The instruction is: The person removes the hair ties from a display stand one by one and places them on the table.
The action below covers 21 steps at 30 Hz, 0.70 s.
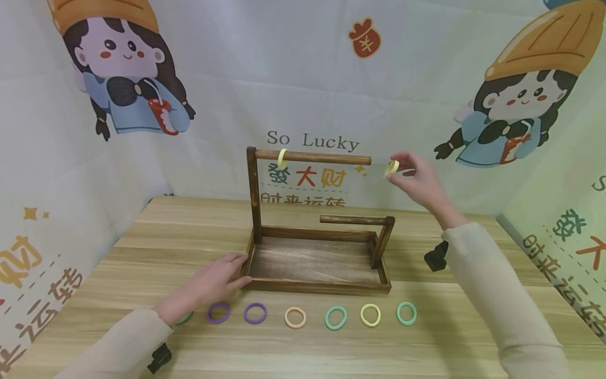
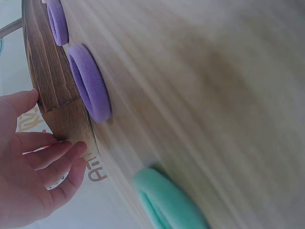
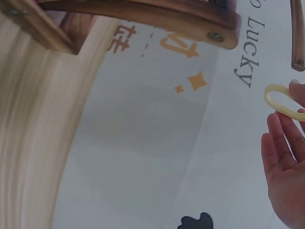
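Note:
My right hand (image 1: 418, 181) pinches a pale yellow hair tie (image 3: 268, 97) between thumb and fingertips. It holds the tie in the air, just right of the free end of the upper bar (image 1: 331, 158) on a dark wooden rack. Another yellow hair tie (image 1: 281, 158) hangs on that bar near its left post. My left hand (image 1: 208, 284) rests at the left front corner of the rack's tray (image 1: 319, 287), its fingers loosely extended. In the left wrist view, the fingertips lie right at the tray's wooden wall (image 2: 52, 62).
In front of the tray lies a row of hair ties: purple (image 1: 209, 314), purple (image 1: 245, 314), peach (image 1: 286, 318), green (image 1: 326, 319), yellow (image 1: 362, 315) and green (image 1: 399, 314). My left forearm partly hides another green one (image 2: 167, 198). A shorter, lower bar (image 1: 352, 220) points left from the right post.

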Motion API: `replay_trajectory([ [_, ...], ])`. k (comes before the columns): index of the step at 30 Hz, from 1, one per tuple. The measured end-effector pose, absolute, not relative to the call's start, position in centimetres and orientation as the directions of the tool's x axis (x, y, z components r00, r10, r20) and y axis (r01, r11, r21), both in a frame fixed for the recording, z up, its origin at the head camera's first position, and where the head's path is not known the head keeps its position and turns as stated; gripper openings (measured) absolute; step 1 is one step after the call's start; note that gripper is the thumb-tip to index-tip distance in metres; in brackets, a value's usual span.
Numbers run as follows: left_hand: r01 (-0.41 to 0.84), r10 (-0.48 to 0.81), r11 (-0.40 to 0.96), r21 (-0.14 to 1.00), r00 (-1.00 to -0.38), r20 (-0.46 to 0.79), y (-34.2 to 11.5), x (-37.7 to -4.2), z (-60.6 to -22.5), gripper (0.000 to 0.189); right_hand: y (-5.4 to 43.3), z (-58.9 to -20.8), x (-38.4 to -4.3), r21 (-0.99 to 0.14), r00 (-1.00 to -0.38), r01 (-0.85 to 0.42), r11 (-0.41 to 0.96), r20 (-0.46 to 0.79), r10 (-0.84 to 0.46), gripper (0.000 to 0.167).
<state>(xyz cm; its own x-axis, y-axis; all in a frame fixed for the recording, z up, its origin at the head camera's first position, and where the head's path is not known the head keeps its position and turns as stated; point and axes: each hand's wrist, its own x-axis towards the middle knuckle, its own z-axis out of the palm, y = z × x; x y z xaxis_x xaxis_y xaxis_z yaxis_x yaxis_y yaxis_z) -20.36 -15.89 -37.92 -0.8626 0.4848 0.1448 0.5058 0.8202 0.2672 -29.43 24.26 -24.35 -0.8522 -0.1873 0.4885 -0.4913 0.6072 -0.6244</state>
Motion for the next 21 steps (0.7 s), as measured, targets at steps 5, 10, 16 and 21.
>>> replay_trajectory([
  [5,0.509,0.488,0.820,0.263,-0.861,0.146,-15.9,-20.4,-37.9,0.057,25.7,-25.3,-28.6,-0.615,-0.847,-0.492,0.616,0.501,-0.175,0.038],
  [10,0.515,0.493,0.819,0.254,-0.857,0.149,-15.9,-20.4,-37.8,0.057,27.1,-26.5,-27.5,-0.616,-0.838,-0.510,0.600,0.513,-0.185,0.036],
  [16,0.514,0.493,0.818,0.259,-0.858,0.144,-15.9,-20.4,-37.8,0.057,28.5,-28.1,-26.1,-0.645,-0.841,-0.518,0.561,0.504,-0.198,0.036],
  [21,0.515,0.493,0.819,0.255,-0.857,0.147,-15.9,-20.4,-37.7,0.056,29.6,-29.2,-24.8,-0.668,-0.849,-0.514,0.537,0.486,-0.208,0.035],
])
